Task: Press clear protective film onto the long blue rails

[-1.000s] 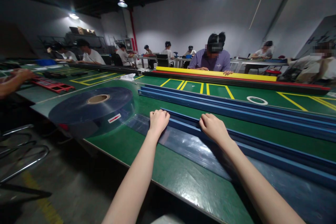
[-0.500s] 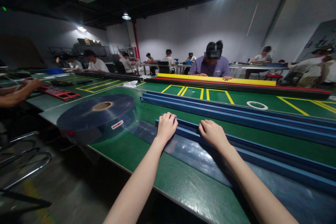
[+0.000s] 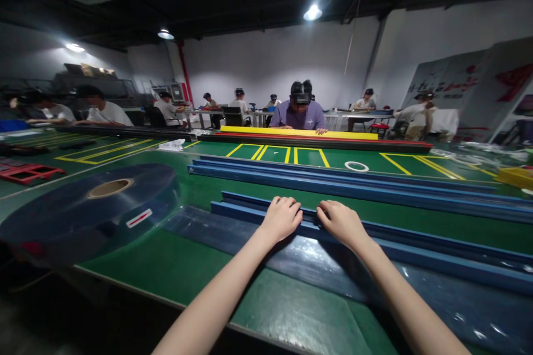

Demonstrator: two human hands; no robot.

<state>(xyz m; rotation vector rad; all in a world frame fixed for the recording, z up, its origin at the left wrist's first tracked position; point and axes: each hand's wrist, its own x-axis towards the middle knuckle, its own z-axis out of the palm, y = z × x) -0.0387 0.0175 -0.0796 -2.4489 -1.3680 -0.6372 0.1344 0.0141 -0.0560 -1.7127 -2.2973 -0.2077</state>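
A long blue channel strip [image 3: 241, 213] runs across the table from its near left end out past the right side of the picture. My left hand [image 3: 283, 217] grips the strip, its fingers curled over the far rim. A short gap to the right, my right hand [image 3: 339, 219] is also curled over the same strip; its fingertips are partly hidden. Beneath and in front of the strip lies a band of clear plastic film [image 3: 208, 230]. It leads left to a large roll of film [image 3: 154, 188] with a cardboard core and a red arrow label.
More blue channel strips [image 3: 266, 175] lie parallel behind. Across the green table [image 3: 137, 249], a co-worker in purple [image 3: 297, 113] leans over a yellow strip [image 3: 250, 132]. A white ring [image 3: 356, 166] and yellow tape lines mark the middle. A yellow box [image 3: 516, 177] stands far right.
My view has turned to the right. Both hands have moved rightward along the blue channel strip, away from its left end, and the gap between them has narrowed.
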